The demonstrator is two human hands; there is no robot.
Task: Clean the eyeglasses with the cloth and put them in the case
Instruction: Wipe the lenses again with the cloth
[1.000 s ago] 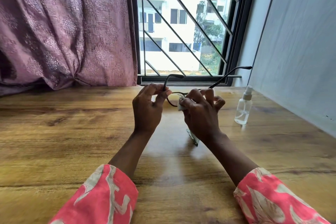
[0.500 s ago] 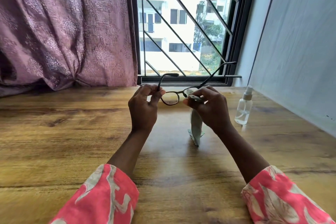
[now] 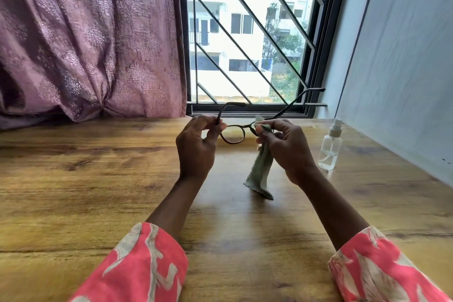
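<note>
The wiping step is in hand: the dark, thin-framed round eyeglasses (image 3: 232,133) are held up above the table, arms unfolded and pointing toward the window, and no case shows anywhere in view. The left hand (image 3: 196,147) has its fingers closed on the frame's left corner, by the hinge, steadying it. The right hand (image 3: 286,148) pinches the pale green, zigzag-edged microfibre cloth (image 3: 261,174) over the right lens, thumb and fingers pressed together through the fabric, while the rest of the cloth hangs down with its lower edge near the tabletop. The left lens is bare and clear to see, so by my reckoning it comes next: the cloth hand would need to shift across the bridge while the other hand moves its hold. After that the arms need folding and a case must be found. The work happens over a wide wood-grain table (image 3: 98,191), where a small clear plastic spray bottle (image 3: 330,148) stands to the right, near a pale wall. Behind are a barred window (image 3: 247,32) and a mauve patterned curtain (image 3: 85,32).
</note>
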